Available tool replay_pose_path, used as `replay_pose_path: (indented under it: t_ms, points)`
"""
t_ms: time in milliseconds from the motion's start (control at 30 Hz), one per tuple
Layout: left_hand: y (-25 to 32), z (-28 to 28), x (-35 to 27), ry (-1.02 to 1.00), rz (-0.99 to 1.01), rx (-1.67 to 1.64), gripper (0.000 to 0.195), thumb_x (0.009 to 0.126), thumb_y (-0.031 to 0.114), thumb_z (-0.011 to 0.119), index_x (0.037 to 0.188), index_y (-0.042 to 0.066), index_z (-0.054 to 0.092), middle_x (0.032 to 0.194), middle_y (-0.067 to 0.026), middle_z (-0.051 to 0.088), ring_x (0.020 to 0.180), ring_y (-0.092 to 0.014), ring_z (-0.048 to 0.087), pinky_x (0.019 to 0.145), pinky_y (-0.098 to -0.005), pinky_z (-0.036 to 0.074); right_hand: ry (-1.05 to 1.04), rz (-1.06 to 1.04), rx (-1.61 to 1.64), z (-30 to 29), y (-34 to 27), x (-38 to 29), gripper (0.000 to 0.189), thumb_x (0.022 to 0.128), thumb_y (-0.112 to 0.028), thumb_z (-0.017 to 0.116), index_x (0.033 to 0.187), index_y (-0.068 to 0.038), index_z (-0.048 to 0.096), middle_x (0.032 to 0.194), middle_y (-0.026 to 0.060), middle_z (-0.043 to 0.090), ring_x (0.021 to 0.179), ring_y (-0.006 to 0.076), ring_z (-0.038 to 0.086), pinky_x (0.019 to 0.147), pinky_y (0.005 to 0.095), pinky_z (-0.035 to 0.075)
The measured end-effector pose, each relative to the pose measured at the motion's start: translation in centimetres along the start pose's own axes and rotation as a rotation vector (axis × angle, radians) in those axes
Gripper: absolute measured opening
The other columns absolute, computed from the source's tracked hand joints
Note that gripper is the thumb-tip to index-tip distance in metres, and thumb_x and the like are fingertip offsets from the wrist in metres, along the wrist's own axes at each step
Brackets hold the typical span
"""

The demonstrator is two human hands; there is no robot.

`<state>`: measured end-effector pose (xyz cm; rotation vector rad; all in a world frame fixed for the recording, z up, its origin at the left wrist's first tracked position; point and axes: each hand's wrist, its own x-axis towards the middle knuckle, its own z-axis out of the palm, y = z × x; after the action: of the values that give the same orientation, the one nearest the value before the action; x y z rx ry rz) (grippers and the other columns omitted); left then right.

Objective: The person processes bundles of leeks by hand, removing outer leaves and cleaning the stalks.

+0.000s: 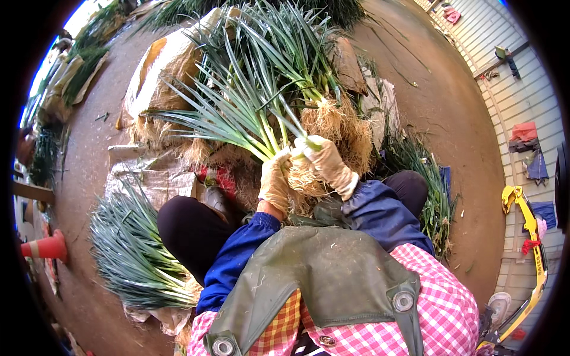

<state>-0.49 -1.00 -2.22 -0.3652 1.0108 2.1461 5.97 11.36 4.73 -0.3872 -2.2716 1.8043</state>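
Observation:
My left hand, in a soiled cream work glove, grips a bunch of green onions just above the roots. Their long leaves fan up and to the left. My right hand, gloved alike, is closed on a stalk at the right side of that bunch, with a green stub showing by its fingers. Pale stringy roots hang between both hands. Beyond them lies a heap of green onions, its root clumps facing me.
At my left lies a pile of green onions; more lie beside my right knee. A woven sack stands beyond, left of the heap. A traffic cone is at far left. Along the right wall stands a yellow metal arm.

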Motion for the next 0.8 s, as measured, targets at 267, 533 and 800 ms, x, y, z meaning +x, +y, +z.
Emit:
replay_pose_path:
  t_ms: [267, 533, 800]
  points:
    - [1.4, 1.0, -1.3, -0.045, -0.004, -0.017, 0.010, 0.083, 0.014, 0.064, 0.081, 0.004, 0.065, 0.064, 0.0026, 0.055, 0.046, -0.006, 0.044, 0.042, -0.0195, 0.036, 0.037, 0.190, 0.083, -3.1, -3.4, 1.8, 0.028, 0.095, -0.030, 0.053, 0.103, -0.007, 0.067, 0.083, 0.0037, 0.069, 0.065, 0.0066, 0.059, 0.049, 0.0186, 0.044]
    - [1.5, 0.6, -2.4, -0.150, -0.074, -0.289, 0.022, 0.084, 0.006, 0.059, 0.104, -0.002, 0.061, 0.091, -0.0085, 0.067, 0.080, -0.019, 0.065, 0.075, -0.0300, 0.054, -0.327, 0.419, 0.711, 0.5, 0.4, 3.7, 0.051, 0.081, -0.023, 0.068, 0.125, 0.000, 0.055, 0.116, 0.0067, 0.061, 0.104, 0.0158, 0.058, 0.095, 0.0289, 0.043]
    - [0.1, 0.6, -1.5, -0.086, -0.167, -0.298, 0.017, 0.084, 0.006, 0.062, 0.101, 0.001, 0.062, 0.088, -0.0065, 0.066, 0.077, -0.017, 0.063, 0.072, -0.0271, 0.052, -0.355, 0.376, 0.248, -1.3, 0.0, 4.4, 0.028, 0.080, -0.022, 0.073, 0.101, -0.004, 0.066, 0.075, -0.0012, 0.063, 0.059, 0.0055, 0.053, 0.053, 0.0186, 0.041]
